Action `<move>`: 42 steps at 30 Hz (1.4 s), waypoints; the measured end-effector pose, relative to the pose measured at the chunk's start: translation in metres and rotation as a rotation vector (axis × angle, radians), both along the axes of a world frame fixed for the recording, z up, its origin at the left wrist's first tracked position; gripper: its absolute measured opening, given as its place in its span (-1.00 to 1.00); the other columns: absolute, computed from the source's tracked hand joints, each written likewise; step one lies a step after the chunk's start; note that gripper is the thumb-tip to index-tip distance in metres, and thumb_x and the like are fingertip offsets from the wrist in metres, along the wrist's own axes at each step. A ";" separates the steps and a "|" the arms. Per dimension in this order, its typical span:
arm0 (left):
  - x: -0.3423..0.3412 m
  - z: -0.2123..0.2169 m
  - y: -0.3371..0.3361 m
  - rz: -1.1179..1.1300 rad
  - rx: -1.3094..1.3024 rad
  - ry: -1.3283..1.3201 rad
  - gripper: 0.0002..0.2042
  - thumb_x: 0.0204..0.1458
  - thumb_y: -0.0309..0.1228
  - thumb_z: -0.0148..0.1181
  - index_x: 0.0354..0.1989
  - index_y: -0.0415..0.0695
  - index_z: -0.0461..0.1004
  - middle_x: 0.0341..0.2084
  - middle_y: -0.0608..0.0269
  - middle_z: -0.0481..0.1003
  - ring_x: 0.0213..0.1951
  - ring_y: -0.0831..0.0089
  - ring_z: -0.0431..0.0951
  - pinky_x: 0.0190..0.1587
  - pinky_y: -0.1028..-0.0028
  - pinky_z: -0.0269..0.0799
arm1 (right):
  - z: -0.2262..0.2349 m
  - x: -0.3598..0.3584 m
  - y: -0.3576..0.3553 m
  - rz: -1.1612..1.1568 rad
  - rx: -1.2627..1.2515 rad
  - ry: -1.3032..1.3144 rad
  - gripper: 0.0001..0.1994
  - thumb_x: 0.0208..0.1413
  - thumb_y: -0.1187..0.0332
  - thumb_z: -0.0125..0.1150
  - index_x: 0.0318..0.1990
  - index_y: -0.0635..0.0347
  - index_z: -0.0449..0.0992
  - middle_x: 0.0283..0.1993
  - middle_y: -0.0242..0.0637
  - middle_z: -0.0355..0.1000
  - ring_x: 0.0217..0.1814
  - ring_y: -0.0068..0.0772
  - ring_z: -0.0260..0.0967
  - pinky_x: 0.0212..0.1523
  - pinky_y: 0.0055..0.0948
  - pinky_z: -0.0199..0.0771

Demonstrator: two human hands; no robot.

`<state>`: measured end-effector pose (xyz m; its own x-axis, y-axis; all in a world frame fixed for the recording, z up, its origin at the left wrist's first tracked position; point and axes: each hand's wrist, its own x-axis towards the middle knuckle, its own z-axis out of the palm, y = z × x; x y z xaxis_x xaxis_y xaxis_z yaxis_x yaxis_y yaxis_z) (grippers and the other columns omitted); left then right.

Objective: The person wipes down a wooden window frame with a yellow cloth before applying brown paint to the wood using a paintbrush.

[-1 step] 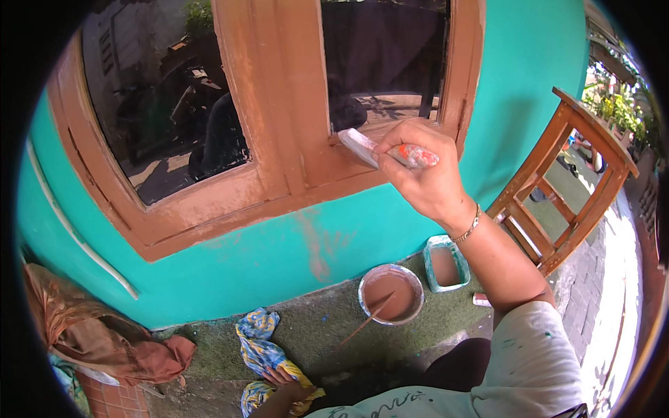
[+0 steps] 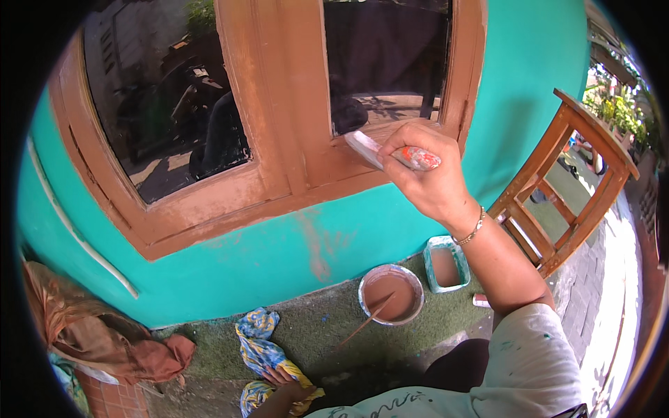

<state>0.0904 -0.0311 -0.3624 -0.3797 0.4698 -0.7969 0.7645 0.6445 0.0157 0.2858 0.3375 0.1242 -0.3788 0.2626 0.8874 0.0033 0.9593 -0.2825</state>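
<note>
My right hand is closed around a paintbrush with an orange handle spattered white and grey. Its pale flat end lies at the lower rail of the brown window frame, just under the right pane; whether its bristles touch the wood is hidden. Low in the picture, my left hand grips a blue and yellow patterned cloth, its fingers curled over the folds. Below the window stands a round tub of brown paint with a thin stick leaning out of it.
Beside the tub sits a teal rectangular container with brown liquid. A wooden chair stands at the right, by the turquoise wall. Brown fabric is heaped at the lower left, near a pale hose-like strip along the wall.
The brush and my right hand have shifted very slightly to the right along the window rail. My left hand and the cloth stay where they were.
</note>
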 end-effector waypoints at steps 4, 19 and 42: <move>0.000 0.000 0.001 0.013 0.014 0.010 0.22 -0.02 0.49 -0.08 0.38 -0.55 -0.20 0.40 -0.53 -0.44 0.37 -0.44 -0.51 0.37 -0.19 -0.55 | 0.004 0.016 0.012 -0.023 -0.135 -0.044 -0.92 -0.10 0.57 0.31 -0.43 0.26 0.53 -0.42 -0.18 0.51 -0.29 -0.17 0.50 -0.20 -0.36 0.47; 0.001 0.009 0.000 0.038 0.078 0.054 0.31 -0.07 0.52 -0.05 0.40 -0.54 -0.38 0.40 -0.50 -0.60 0.32 -0.52 -0.78 0.29 -0.35 -0.71 | -0.013 0.086 0.081 -0.342 -0.165 0.086 -0.94 0.01 0.60 0.25 -0.35 0.28 0.54 -0.39 -0.34 0.52 -0.31 -0.54 0.46 -0.24 -0.49 0.49; 0.012 0.064 0.019 0.129 -0.021 -0.039 0.30 -0.07 0.45 0.04 0.33 -0.58 -0.43 0.23 -0.63 -0.69 0.26 -0.56 -0.78 0.34 -0.28 -0.64 | -0.116 0.241 0.063 -0.036 -1.269 0.356 -0.77 0.30 0.29 0.17 -0.16 0.34 0.51 -0.40 -0.18 0.57 -0.49 -0.40 0.56 -0.46 -0.47 0.66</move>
<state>0.1028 -0.0117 -0.2983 -0.4047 0.4024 -0.8212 0.6743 0.7379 0.0293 0.5271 0.4001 0.0080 -0.1527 0.9860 0.0676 -0.2384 0.0297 -0.9707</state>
